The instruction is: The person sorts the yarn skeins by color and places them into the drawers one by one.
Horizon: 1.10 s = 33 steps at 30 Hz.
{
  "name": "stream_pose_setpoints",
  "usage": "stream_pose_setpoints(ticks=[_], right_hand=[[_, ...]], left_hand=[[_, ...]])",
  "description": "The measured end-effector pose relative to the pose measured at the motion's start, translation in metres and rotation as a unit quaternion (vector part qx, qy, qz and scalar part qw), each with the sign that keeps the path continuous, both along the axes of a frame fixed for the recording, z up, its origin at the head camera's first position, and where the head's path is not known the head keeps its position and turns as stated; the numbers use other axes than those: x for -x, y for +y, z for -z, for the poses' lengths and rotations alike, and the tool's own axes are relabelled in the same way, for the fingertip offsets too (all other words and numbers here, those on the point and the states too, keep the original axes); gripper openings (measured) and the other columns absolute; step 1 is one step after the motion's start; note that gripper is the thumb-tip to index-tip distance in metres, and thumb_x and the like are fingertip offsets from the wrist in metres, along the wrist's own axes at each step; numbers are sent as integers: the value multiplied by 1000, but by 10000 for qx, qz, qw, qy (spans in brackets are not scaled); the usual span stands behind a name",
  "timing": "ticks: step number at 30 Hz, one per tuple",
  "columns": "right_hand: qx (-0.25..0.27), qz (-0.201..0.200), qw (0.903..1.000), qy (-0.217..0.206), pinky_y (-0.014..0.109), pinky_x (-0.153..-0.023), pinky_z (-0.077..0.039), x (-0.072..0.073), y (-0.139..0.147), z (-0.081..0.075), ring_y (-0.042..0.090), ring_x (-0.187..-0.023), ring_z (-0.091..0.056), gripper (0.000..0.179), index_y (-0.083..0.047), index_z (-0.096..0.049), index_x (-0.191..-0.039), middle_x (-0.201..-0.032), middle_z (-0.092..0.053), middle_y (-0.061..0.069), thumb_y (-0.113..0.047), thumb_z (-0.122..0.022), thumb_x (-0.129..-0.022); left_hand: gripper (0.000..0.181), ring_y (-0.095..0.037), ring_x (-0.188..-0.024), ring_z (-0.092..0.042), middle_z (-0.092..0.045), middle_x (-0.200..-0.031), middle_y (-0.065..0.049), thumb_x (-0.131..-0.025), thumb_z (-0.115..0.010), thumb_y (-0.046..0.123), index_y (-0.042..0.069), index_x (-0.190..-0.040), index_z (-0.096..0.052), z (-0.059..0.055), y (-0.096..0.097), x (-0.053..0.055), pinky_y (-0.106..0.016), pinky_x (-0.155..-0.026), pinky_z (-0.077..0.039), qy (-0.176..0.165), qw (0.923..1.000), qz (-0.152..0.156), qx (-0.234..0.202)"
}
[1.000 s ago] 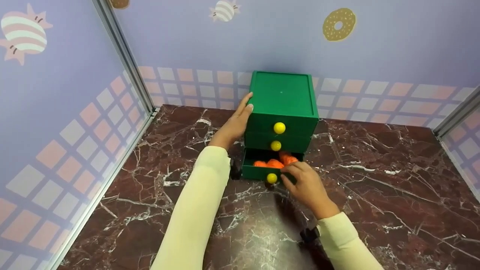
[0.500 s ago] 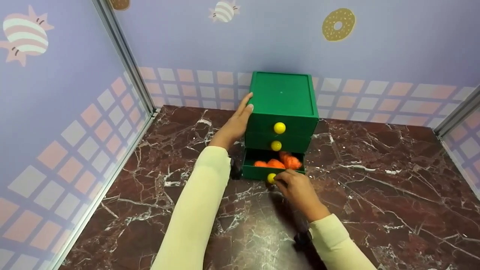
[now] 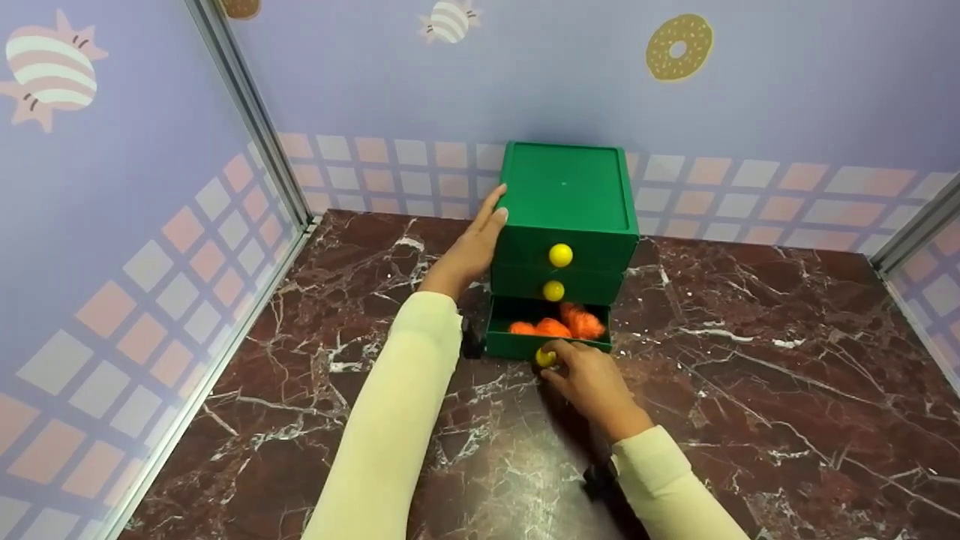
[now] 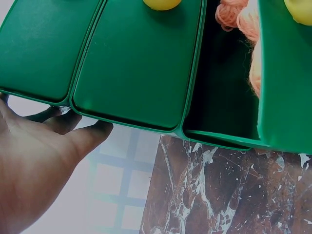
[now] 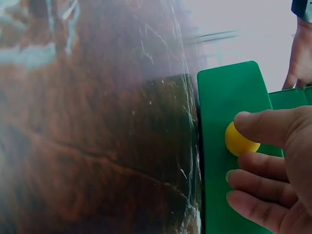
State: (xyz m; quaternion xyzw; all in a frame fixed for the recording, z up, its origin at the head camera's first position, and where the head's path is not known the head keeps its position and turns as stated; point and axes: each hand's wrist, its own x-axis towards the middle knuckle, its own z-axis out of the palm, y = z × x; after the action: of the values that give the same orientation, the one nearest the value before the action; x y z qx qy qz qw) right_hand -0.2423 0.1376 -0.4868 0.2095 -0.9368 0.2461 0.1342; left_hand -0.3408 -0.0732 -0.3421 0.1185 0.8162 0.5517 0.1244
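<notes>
A green three-drawer chest point(image 3: 562, 187) stands at the back of the marble table, each drawer with a yellow knob. Its bottom drawer point(image 3: 514, 345) is pulled out a little, and orange fluffy yarn point(image 3: 566, 324) lies inside. My left hand point(image 3: 469, 251) lies flat against the chest's left side, fingers straight; the left wrist view shows the palm point(image 4: 34, 165) beside the green fronts and the yarn point(image 4: 243, 24). My right hand point(image 3: 577, 367) is at the bottom drawer's front. In the right wrist view its fingertips point(image 5: 243, 180) rest against the green panel point(image 5: 229, 107) around the knob point(image 5: 239, 141).
The dark red marble tabletop point(image 3: 750, 390) spreads on all sides of the chest. Lilac printed walls close in the left, back and right, with metal posts at the corners point(image 3: 247, 112). The chest stands a short way in front of the back wall.
My right hand has come out of the open bottom drawer and moved left to its knob, leaving the yarn inside. The left hand and the chest have stayed put.
</notes>
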Motion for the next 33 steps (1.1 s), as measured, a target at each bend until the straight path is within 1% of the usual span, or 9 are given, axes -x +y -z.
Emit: stream_pose_setpoints(ticks=[2, 5, 11, 15, 20, 21, 23, 28, 33], right_hand=[[-8, 11, 10000, 55, 40, -72, -55, 0, -1, 1, 19, -80, -69, 22, -19, -67, -101, -91, -72, 0, -19, -78, -82], [-30, 53, 9998, 181, 41, -69, -55, 1, -1, 3, 20, -75, -67, 23, -18, -67, -102, -87, -72, 2, -19, -78, -83], [-26, 178, 9995, 269, 42, -67, -54, 2, -3, 5, 21, -71, -65, 22, -18, -67, -100, -83, -70, 3, -21, -79, -82], [10, 178, 9994, 283, 41, -67, -53, 3, -3, 6, 21, -72, -64, 22, -17, -66, -99, -84, -68, 3, -19, -79, -82], [-23, 250, 9993, 291, 42, -66, -54, 4, -4, 5, 23, -74, -66, 20, -17, -65, -99, -85, -67, 3, -18, -77, -83], [-36, 275, 9992, 276, 43, -66, -53, 4, -4, 5, 23, -74, -66, 21, -17, -65, -100, -85, -67, 3, -18, -77, -83], [-60, 299, 9992, 274, 44, -66, -53, 5, -3, 4, 24, -74, -65, 20, -17, -65, -100, -83, -66, 3, -19, -77, -84], [-93, 331, 9990, 277, 45, -65, -53, 11, -3, 4, 26, -73, -65, 20, -18, -64, -101, -83, -66, 4, -19, -76, -85], [-96, 364, 9990, 237, 46, -66, -54, 16, -2, 4, 26, -74, -66, 18, -18, -64, -101, -85, -67, 5, -19, -74, -86]], left_hand=[[52, -36, -149, -13, -7, -165, -1, -106, -23, 46, 44, -155, -4, -3, 0, -4, -58, -117, -17, 26, 10000, 1, 28], [52, -35, -149, -14, -7, -165, -1, -106, -23, 46, 43, -155, -5, -2, 0, -2, -58, -117, -17, 18, 10000, -20, -19], [51, -33, -150, -15, -9, -164, 5, -101, -24, 58, 56, -149, -7, 20, -1, 17, -57, -117, -16, 85, 9999, -79, -68], [51, -33, -150, -14, -8, -164, 7, -98, -25, 65, 62, -146, -8, 28, -1, 22, -59, -117, -17, 113, 9997, -110, -184], [50, -33, -150, -14, -8, -164, 8, -98, -25, 65, 63, -145, -8, 28, -1, 22, -59, -117, -16, 123, 9996, -115, -210], [51, -34, -150, -14, -8, -164, 6, -99, -25, 62, 60, -147, -8, 24, 0, 18, -59, -117, -16, 107, 9997, -112, -189], [50, -33, -150, -14, -8, -164, 7, -100, -25, 61, 60, -147, -8, 23, 0, 19, -58, -117, -16, 128, 9997, -106, -187], [50, -32, -150, -14, -9, -164, 7, -100, -25, 62, 60, -147, -9, 28, -1, 23, -58, -117, -17, 219, 9994, -96, -232], [50, -32, -150, -14, -9, -164, 7, -100, -26, 62, 60, -147, -9, 28, -1, 23, -58, -117, -17, 237, 9994, -105, -239]])
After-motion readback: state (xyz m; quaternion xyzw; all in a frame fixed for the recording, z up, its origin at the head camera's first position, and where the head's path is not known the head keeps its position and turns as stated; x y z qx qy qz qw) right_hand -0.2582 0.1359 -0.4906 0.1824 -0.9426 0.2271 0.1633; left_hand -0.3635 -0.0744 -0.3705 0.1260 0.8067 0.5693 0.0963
